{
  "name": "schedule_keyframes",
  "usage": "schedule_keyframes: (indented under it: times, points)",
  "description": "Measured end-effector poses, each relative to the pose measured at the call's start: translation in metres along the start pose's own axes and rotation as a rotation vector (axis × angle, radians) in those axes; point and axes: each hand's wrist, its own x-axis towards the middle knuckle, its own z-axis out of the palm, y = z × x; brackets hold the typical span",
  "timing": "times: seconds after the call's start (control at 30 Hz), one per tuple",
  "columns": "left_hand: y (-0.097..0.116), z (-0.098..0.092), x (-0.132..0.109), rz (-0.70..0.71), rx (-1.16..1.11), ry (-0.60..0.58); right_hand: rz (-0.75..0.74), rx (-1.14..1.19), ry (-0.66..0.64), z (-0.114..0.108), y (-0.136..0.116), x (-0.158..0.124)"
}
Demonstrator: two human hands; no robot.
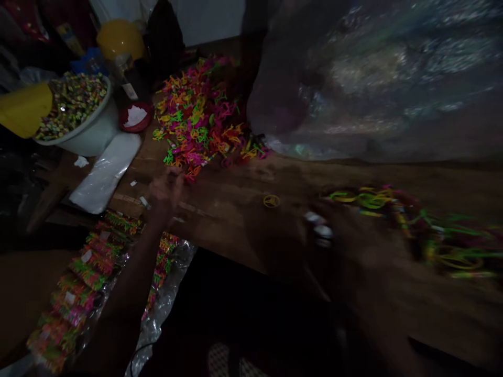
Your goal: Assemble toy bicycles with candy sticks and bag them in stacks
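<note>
My left hand (167, 187) reaches across the wooden table (243, 183) to the near edge of a heap of small bright plastic pieces (200, 115); motion blurs its fingers. My right hand (334, 230) is a dark smear low on the table beside a scatter of coloured plastic rings (412, 220), with something pale at its fingers that I cannot make out. A single yellow ring (271, 201) lies between the two hands.
A white basin (92, 133) full of small coloured bits stands at the far left, with a yellow container (25, 107) beside it. A flat white packet (106, 173) and a red lid (135, 118) lie nearby. Packed strips of coloured pieces (78, 283) sit below. A large clear plastic bag (377, 78) fills the upper right.
</note>
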Motion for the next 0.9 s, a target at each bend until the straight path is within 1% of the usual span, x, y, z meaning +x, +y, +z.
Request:
schedule_keyframes:
  times: [0.03,0.07,0.13,0.2,0.3,0.4,0.47,0.5,0.57,0.63,0.67,0.7,0.77,0.83,0.9]
  points:
    - [-0.004,0.000,0.000,0.020,0.061,-0.012,-0.003,-0.040,-0.027,0.011,-0.009,0.005]
    - [-0.007,0.002,-0.001,0.052,0.119,-0.035,0.005,-0.082,-0.002,0.020,-0.017,0.009]
    - [-0.012,0.008,-0.004,0.137,0.252,-0.095,0.020,-0.156,0.041,0.031,-0.026,0.011]
    - [-0.015,0.014,-0.003,0.205,0.368,-0.146,0.048,-0.193,0.101,0.034,-0.028,0.009]
    - [-0.019,0.015,0.002,0.221,0.379,-0.157,0.057,-0.149,0.119,0.035,-0.029,0.007]
    - [-0.016,0.007,0.003,0.169,0.230,-0.117,0.089,-0.084,0.115,0.042,-0.036,0.012]
    - [-0.008,0.001,-0.002,0.046,0.015,-0.110,0.104,-0.025,0.129,0.049,-0.043,0.017]
    - [-0.002,0.000,-0.007,-0.042,-0.120,-0.144,0.105,0.010,0.145,0.052,-0.047,0.019]
    - [0.010,0.001,-0.016,-0.205,-0.362,-0.286,0.088,0.067,0.166,0.055,-0.052,0.024]
    - [0.020,0.007,-0.022,-0.281,-0.501,-0.429,0.078,0.092,0.163,0.054,-0.054,0.028]
    - [0.023,0.012,-0.023,-0.289,-0.533,-0.465,0.083,0.102,0.154,0.052,-0.053,0.029]
    - [0.026,0.018,-0.023,-0.292,-0.557,-0.476,0.098,0.112,0.149,0.050,-0.052,0.029]
    - [0.027,0.030,-0.019,-0.309,-0.589,-0.473,0.156,0.128,0.156,0.048,-0.047,0.026]
    - [0.026,0.041,-0.014,-0.329,-0.581,-0.493,0.235,0.148,0.164,0.049,-0.042,0.021]
    - [0.025,0.048,-0.010,-0.351,-0.557,-0.533,0.296,0.174,0.126,0.053,-0.038,0.016]
